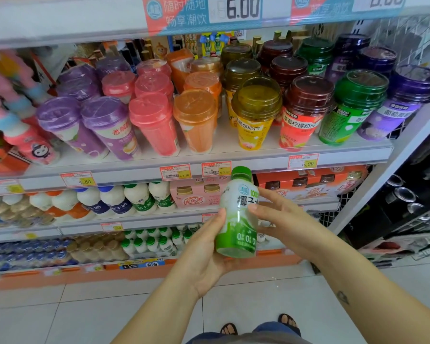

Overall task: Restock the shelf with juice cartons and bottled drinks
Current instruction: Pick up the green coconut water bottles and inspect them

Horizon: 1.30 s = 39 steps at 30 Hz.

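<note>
Shop: long shelves (209, 160) full of drink cups (196, 120), milk bottles (139, 197), yellow price tags (175, 172) along shelf edges.

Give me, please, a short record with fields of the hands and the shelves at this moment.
held item: coconut water bottle, green cap, near upright
left hand: grips the bottle's lower half
right hand: fingers straight, fingertips at the label
upper shelf: lidded cup drinks in rows
shelf below: small white milk bottles
</note>
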Each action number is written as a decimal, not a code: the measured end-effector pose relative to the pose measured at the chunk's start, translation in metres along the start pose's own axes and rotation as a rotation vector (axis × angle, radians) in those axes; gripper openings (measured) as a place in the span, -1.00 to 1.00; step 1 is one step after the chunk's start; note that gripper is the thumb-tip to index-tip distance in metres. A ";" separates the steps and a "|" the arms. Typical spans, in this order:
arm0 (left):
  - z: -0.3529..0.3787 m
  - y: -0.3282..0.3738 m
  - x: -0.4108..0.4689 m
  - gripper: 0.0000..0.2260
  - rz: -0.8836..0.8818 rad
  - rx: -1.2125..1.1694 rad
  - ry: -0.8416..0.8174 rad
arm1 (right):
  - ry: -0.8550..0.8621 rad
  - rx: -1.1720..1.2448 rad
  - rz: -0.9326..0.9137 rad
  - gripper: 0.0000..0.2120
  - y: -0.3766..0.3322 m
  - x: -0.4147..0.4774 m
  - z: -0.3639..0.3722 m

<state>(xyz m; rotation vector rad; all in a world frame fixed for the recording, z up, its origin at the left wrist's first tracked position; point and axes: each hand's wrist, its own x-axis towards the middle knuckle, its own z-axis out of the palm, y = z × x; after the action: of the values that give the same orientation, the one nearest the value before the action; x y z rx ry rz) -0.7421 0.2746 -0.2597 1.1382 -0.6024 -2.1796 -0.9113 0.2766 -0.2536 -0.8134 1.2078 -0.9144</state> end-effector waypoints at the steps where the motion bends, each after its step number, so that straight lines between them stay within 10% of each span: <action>1: 0.001 -0.001 0.000 -0.61 0.067 0.097 0.038 | -0.015 -0.022 0.015 -0.55 -0.002 -0.001 0.001; 6: -0.001 0.002 0.000 -0.71 0.272 0.519 0.147 | 0.095 0.074 0.030 -0.51 0.008 0.002 0.013; 17: -0.003 -0.001 -0.002 -0.55 -0.143 0.111 -0.093 | 0.108 0.374 -0.076 -0.53 0.007 0.006 0.007; 28: -0.006 -0.005 0.007 -0.63 0.385 0.654 0.207 | 0.175 0.417 0.104 -0.53 0.008 0.003 0.004; 39: 0.000 -0.005 -0.001 -0.69 0.112 0.154 -0.063 | -0.015 0.919 0.182 -0.06 0.028 0.000 -0.014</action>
<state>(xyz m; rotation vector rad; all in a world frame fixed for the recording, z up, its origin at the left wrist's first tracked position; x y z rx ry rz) -0.7432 0.2795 -0.2622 1.0898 -0.8536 -2.1089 -0.9207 0.2878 -0.2812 0.0281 0.6978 -1.1570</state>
